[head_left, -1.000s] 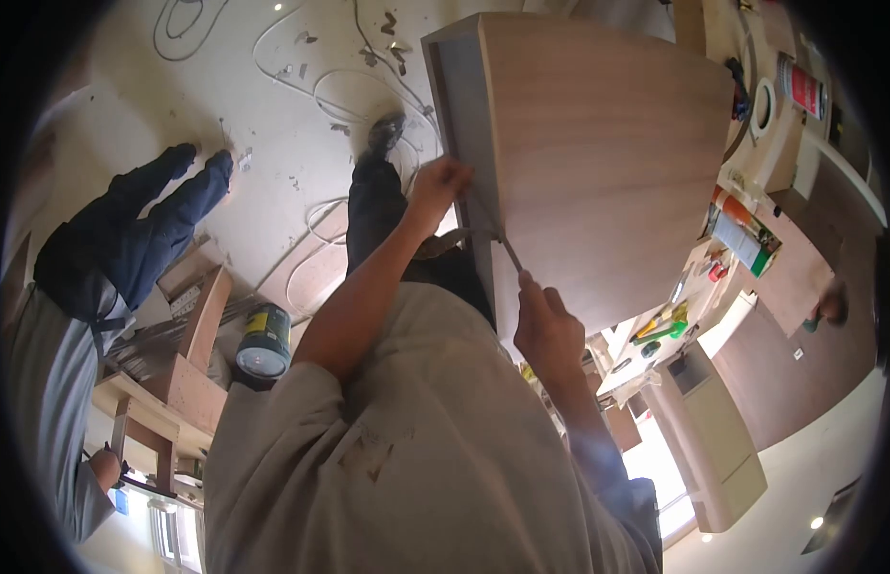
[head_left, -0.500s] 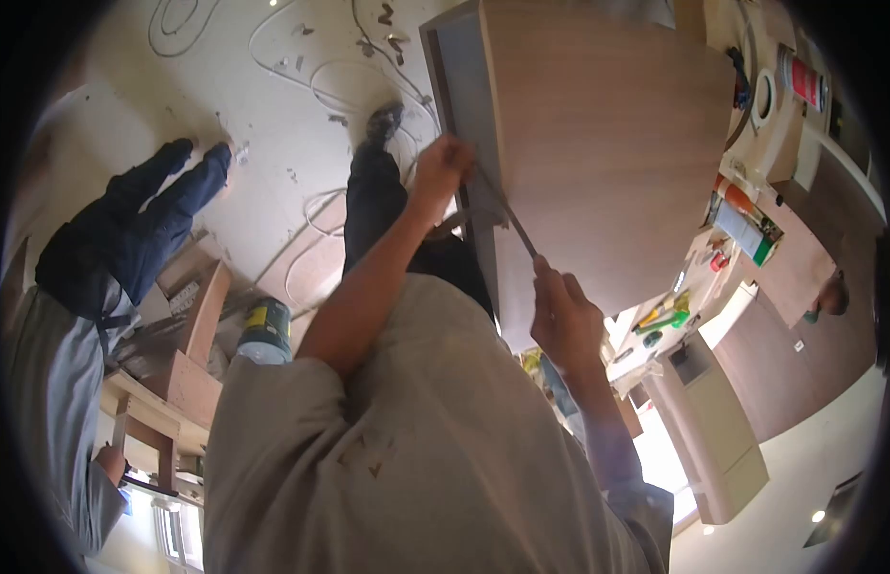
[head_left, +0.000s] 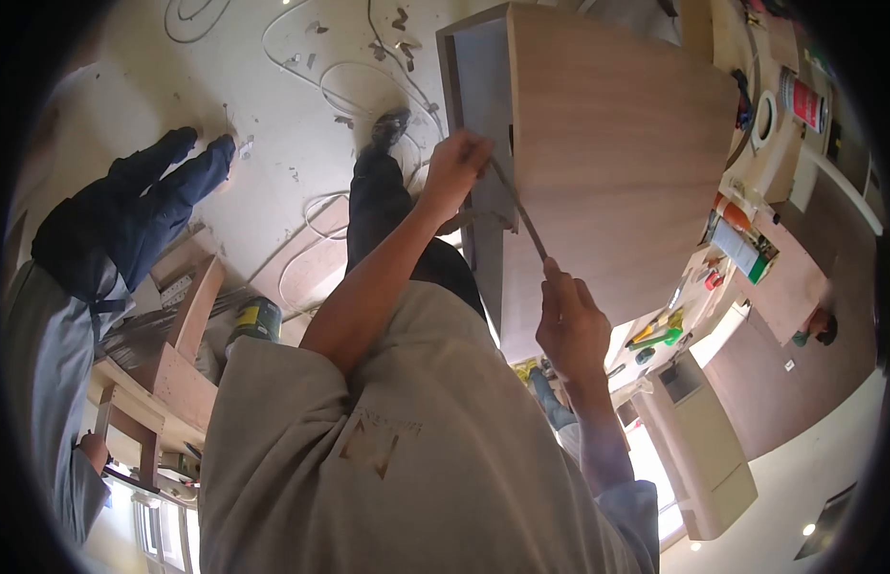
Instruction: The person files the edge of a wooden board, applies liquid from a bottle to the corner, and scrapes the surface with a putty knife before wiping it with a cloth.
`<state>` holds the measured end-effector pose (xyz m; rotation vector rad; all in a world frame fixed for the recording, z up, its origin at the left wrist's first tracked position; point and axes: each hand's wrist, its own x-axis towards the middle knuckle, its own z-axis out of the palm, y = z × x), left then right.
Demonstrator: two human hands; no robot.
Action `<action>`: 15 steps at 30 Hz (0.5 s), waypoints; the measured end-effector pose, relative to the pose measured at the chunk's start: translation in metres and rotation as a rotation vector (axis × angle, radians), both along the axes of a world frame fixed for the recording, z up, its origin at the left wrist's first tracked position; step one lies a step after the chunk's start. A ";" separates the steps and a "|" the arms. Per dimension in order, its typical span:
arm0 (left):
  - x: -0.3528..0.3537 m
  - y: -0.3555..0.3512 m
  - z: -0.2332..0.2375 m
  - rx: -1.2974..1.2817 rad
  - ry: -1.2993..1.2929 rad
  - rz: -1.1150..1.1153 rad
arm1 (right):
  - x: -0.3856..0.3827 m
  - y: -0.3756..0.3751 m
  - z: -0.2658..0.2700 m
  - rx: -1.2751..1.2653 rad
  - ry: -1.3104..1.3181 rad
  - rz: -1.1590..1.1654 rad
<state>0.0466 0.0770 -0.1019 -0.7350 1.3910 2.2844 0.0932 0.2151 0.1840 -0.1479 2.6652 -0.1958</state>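
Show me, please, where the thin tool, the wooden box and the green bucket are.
Thin tool (head_left: 521, 212): head view, middle of its bare shaft.
Wooden box (head_left: 617, 172): head view, its broad flat side.
Green bucket (head_left: 261, 320): head view, its side wall.

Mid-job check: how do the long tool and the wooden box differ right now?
The tool is narrow and dark; the box is broad and pinkish brown. The tool is a slim bar slanting between the left hand at its upper end and the right hand at its lower end, while the box presents a wide, flat face. In this view they overlap, tool in front.
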 end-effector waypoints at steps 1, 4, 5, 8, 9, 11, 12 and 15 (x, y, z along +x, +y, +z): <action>-0.002 0.001 0.002 0.007 -0.002 0.017 | -0.001 0.003 -0.002 -0.071 0.008 -0.030; -0.004 -0.003 0.000 -0.066 -0.073 -0.052 | 0.018 0.009 -0.033 -0.042 0.009 0.018; 0.001 -0.003 -0.006 -0.035 -0.071 -0.039 | 0.017 0.010 -0.034 -0.061 0.010 0.013; 0.004 -0.001 -0.002 -0.023 -0.047 0.014 | 0.006 0.006 -0.018 -0.073 0.027 0.012; 0.000 0.003 -0.001 -0.031 -0.026 0.035 | 0.004 0.008 -0.015 -0.068 0.027 0.011; 0.001 0.003 -0.002 0.042 -0.005 0.056 | 0.012 0.009 -0.019 -0.084 -0.028 -0.074; 0.000 -0.001 -0.009 0.054 -0.020 0.021 | 0.015 0.008 -0.026 -0.104 -0.049 -0.112; 0.000 -0.013 -0.022 -0.016 -0.012 -0.116 | 0.016 0.013 -0.040 -0.141 -0.019 -0.070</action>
